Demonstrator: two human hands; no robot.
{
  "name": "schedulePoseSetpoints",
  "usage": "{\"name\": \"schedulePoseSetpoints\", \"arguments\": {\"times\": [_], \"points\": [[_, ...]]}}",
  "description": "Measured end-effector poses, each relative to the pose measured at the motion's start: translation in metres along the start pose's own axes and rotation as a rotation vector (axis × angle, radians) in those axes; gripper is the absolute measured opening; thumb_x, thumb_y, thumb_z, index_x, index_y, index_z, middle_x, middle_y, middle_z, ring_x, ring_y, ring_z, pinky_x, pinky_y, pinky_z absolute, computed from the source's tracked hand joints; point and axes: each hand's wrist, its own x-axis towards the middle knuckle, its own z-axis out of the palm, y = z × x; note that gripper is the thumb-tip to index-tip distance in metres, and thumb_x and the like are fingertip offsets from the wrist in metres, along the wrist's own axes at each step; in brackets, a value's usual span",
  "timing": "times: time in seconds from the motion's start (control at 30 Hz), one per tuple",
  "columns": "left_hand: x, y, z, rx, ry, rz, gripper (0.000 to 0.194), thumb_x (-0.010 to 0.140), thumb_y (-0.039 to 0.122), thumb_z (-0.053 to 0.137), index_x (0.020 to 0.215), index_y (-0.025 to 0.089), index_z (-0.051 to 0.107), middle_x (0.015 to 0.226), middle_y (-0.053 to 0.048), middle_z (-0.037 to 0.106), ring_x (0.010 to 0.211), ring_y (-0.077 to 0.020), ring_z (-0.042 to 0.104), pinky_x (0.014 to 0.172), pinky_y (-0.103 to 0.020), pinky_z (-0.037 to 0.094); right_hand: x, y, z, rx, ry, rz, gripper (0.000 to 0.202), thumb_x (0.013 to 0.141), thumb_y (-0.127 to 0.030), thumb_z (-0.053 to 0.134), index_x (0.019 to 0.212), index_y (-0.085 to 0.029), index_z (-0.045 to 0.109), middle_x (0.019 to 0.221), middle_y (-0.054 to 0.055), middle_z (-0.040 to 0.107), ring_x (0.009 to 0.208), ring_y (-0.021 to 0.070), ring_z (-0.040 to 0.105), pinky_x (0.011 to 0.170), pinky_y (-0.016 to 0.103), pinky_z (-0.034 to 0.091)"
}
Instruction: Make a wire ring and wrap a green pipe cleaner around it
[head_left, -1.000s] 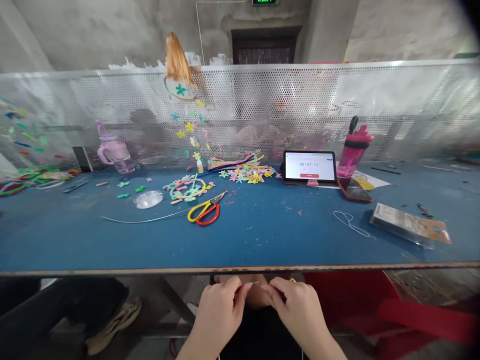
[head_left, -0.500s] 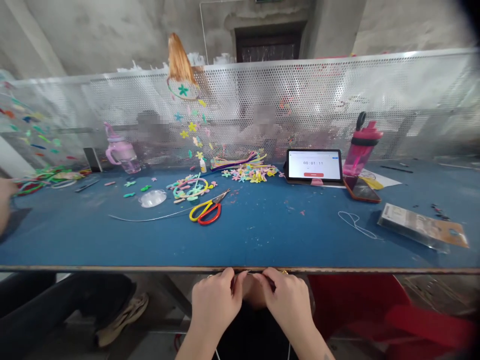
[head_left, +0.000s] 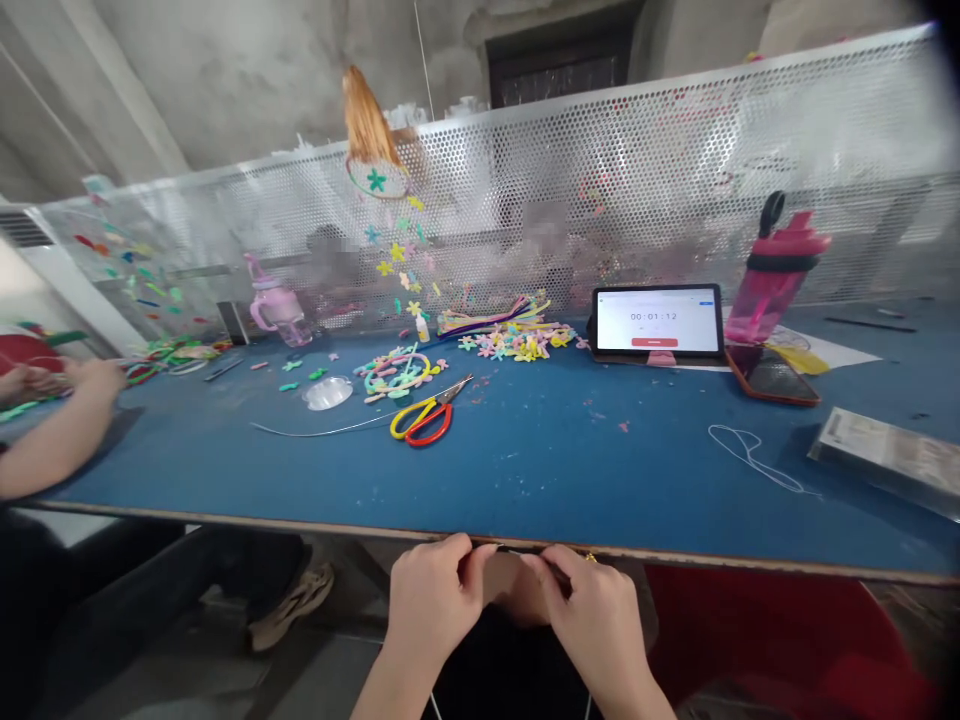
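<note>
Item: left hand [head_left: 435, 600] and right hand [head_left: 592, 610], both below the near edge of the bench [head_left: 525, 470], fingers pinched together on a thin wire [head_left: 525, 551] that spans the short gap between them; the wire sits just under the bench edge, above my lap; I see little of it, and what trails below is too fine to follow.

Risks, as I judge them: the wire is thin and springy, so a loose pinch on either side could let it flick free and drop to the floor; the hands work close under the bench edge, so a knuckle could catch the board; the wire end could prick a fingertip.

Bench: blue top, scuffed and flecked with scraps; yellow-and-red scissors [head_left: 424, 418] near the middle, a long wire [head_left: 322, 430] lying left of them; a clear roll [head_left: 328, 393] further left; a heap of coloured flower pieces [head_left: 517, 345] and a looped chain [head_left: 394, 372] toward the far side; a tablet [head_left: 658, 321] showing a timer, a pink bottle [head_left: 772, 280] and a phone [head_left: 772, 375] at right; a white string [head_left: 750, 455] and a packet [head_left: 885, 455] nearer right.

Room: perforated metal screen [head_left: 675, 180] along the far edge; bare concrete wall behind; another person's hand [head_left: 90, 380] at far left.
</note>
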Motion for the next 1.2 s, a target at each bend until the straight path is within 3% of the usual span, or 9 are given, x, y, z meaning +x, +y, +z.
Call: {"name": "schedulePoseSetpoints", "arguments": {"times": [0.37, 0.57, 0.67, 0.93, 1.1, 1.2], "points": [[0.009, 0.004, 0.004, -0.060, -0.023, -0.025, 0.040, 0.085, 0.041, 0.043, 0.052, 0.018, 0.042, 0.045, 0.001, 0.045, 0.045, -0.0123, 0.043, 0.050, -0.025, 0.020, 0.004, 0.008, 0.002, 0.040, 0.007, 0.004, 0.039, 0.090, -0.042, 0.042, 0.063, -0.022, 0.062, 0.048, -0.002, 0.062, 0.040, 0.0142, 0.056, 0.046, 0.024, 0.024], [0.010, -0.002, -0.012, -0.195, -0.165, 0.038, 0.043, 0.088, 0.043, 0.041, 0.054, 0.017, 0.036, 0.046, 0.003, 0.038, 0.046, -0.0102, 0.038, 0.050, -0.025, 0.019, 0.003, -0.001, -0.005, -0.049, -0.058, 0.018, 0.037, 0.090, -0.039, 0.043, 0.060, -0.022, 0.059, 0.048, -0.002, 0.062, 0.042, 0.0150, 0.057, 0.046, 0.025, 0.021], [0.009, -0.008, -0.018, -0.290, -0.204, 0.101, 0.039, 0.092, 0.039, 0.035, 0.059, 0.018, 0.036, 0.051, 0.003, 0.039, 0.049, -0.0098, 0.041, 0.051, -0.024, 0.021, 0.002, -0.009, -0.008, -0.104, -0.092, 0.050, 0.036, 0.089, -0.037, 0.044, 0.060, -0.022, 0.059, 0.050, -0.001, 0.063, 0.044, 0.0155, 0.058, 0.046, 0.025, 0.019], [0.003, -0.030, -0.021, -0.303, -0.174, 0.134, 0.038, 0.092, 0.035, 0.036, 0.059, 0.018, 0.040, 0.050, 0.003, 0.046, 0.049, -0.0104, 0.042, 0.053, -0.024, 0.023, 0.002, -0.029, -0.003, -0.229, -0.149, 0.115, 0.032, 0.089, -0.038, 0.047, 0.066, -0.025, 0.065, 0.058, 0.000, 0.068, 0.050, 0.0168, 0.059, 0.048, 0.025, 0.020], [0.001, -0.041, -0.029, -0.267, -0.141, 0.180, 0.036, 0.091, 0.033, 0.038, 0.059, 0.018, 0.047, 0.051, 0.000, 0.053, 0.050, -0.0128, 0.048, 0.053, -0.025, 0.026, 0.002, -0.047, -0.002, -0.280, -0.153, 0.092, 0.033, 0.089, -0.037, 0.047, 0.065, -0.023, 0.064, 0.056, 0.000, 0.066, 0.050, 0.0154, 0.060, 0.049, 0.025, 0.021], [-0.004, -0.049, -0.040, -0.361, -0.128, 0.229, 0.034, 0.092, 0.030, 0.037, 0.065, 0.019, 0.054, 0.057, -0.001, 0.059, 0.055, -0.0142, 0.054, 0.056, -0.023, 0.032, 0.001, -0.061, -0.009, -0.246, -0.134, 0.057, 0.033, 0.090, -0.037, 0.044, 0.067, -0.022, 0.064, 0.057, 0.000, 0.066, 0.051, 0.0146, 0.060, 0.049, 0.024, 0.024]]}}
